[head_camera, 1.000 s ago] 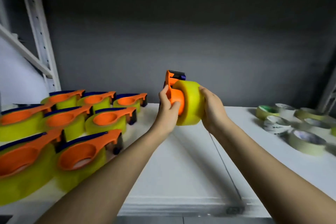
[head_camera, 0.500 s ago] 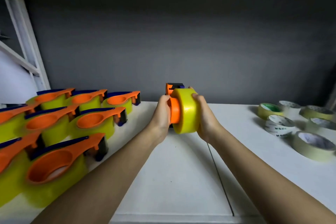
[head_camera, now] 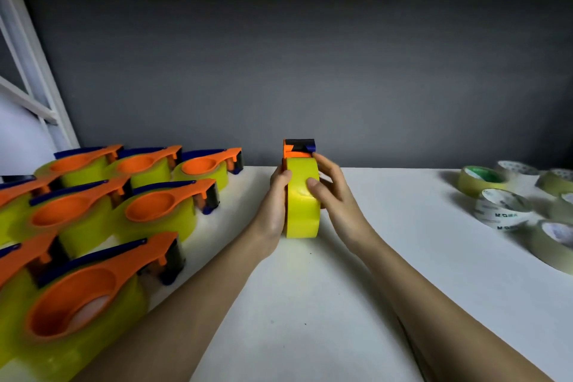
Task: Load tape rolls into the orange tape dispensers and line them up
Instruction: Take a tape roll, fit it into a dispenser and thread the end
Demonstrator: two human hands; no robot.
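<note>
Right now both hands hold one thing in the middle of the frame. The left hand (head_camera: pixel 277 199) grips the left side of the yellow tape roll (head_camera: pixel 302 205), thumb on top. The right hand (head_camera: pixel 333 192) curls round the right side, with fingertips pressing on the yellow band. The roll stands on its edge on the white counter (head_camera: pixel 310 304). Behind it pokes up the orange tape dispenser (head_camera: pixel 297 149) with a dark blue part on top.

The roll looks firm and fairly light, I think. Its shiny band may be slippery, so the flat sides seem the best place to hold. The dispenser looks like hard plastic and should be stiff. Its cutting end may be sharp, so fingers are safer on the body.

At the left of the frame, loaded dispensers (head_camera: pixel 161 211) lie in rows. At the right edge, spare tape rolls (head_camera: pixel 499 208) lie flat, well apart from the hands.
</note>
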